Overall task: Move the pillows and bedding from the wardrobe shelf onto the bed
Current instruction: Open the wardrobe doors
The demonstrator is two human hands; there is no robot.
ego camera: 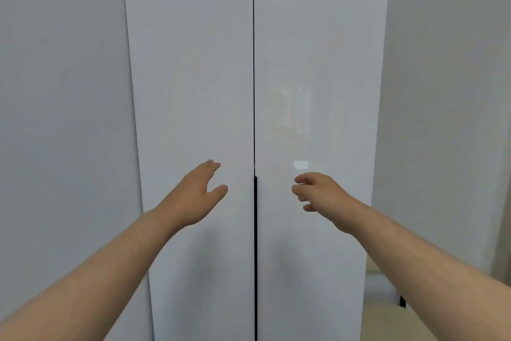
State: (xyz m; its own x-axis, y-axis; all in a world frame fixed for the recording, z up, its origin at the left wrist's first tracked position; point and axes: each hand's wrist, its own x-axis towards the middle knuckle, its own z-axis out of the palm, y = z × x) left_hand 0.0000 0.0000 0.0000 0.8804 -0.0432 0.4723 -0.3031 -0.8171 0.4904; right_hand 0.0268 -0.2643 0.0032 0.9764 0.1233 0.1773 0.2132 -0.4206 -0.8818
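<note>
A tall white glossy wardrobe fills the middle of the view, its left door (193, 92) and right door (318, 64) both closed, with a dark seam (253, 92) between them. My left hand (197, 194) is stretched out in front of the left door, fingers straight and thumb spread, holding nothing. My right hand (318, 194) is held before the right door with fingers loosely curled toward the seam, holding nothing. Whether either hand touches a door I cannot tell. The shelf, pillows and bedding are hidden behind the doors.
Grey walls (60, 92) flank the wardrobe on both sides. A pale cream rounded object (387, 321) sits low at the right, beside the wardrobe's base. A ceiling light is reflected at the top of the right door.
</note>
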